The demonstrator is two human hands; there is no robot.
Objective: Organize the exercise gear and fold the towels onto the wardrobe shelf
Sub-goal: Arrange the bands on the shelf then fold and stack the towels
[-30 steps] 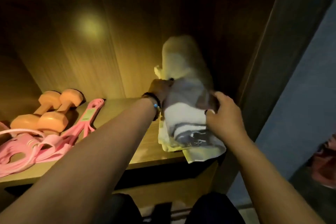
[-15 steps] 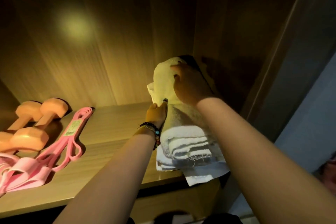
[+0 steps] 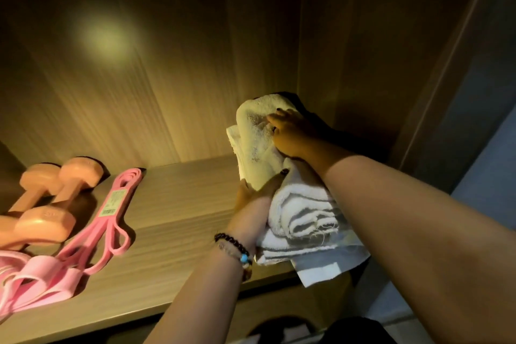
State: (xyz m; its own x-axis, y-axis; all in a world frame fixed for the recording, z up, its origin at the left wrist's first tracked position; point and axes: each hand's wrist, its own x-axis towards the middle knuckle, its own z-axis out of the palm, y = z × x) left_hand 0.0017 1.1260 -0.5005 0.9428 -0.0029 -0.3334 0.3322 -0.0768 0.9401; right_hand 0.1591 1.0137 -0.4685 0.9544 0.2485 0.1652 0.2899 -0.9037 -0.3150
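Wooden wardrobe shelf (image 3: 178,220) lit warm, right hand (image 3: 290,134) stayed flat, fingers spread, on the stacked white folded towels (image 3: 304,215) at the right end, left hand (image 3: 257,198) still pressed their side, orange dumbbells (image 3: 53,204) far left.

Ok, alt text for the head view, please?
Both hands press a stack of folded towels on the wardrobe shelf: right hand on top, left hand at its side. Orange dumbbells and pink resistance bands lie left.

The wooden wardrobe shelf (image 3: 178,204) is carrying two orange dumbbells (image 3: 47,204) at nine o'clock, pink resistance bands (image 3: 92,234) lying beside them, and stacked towels (image 3: 293,204) sitting at three o'clock.
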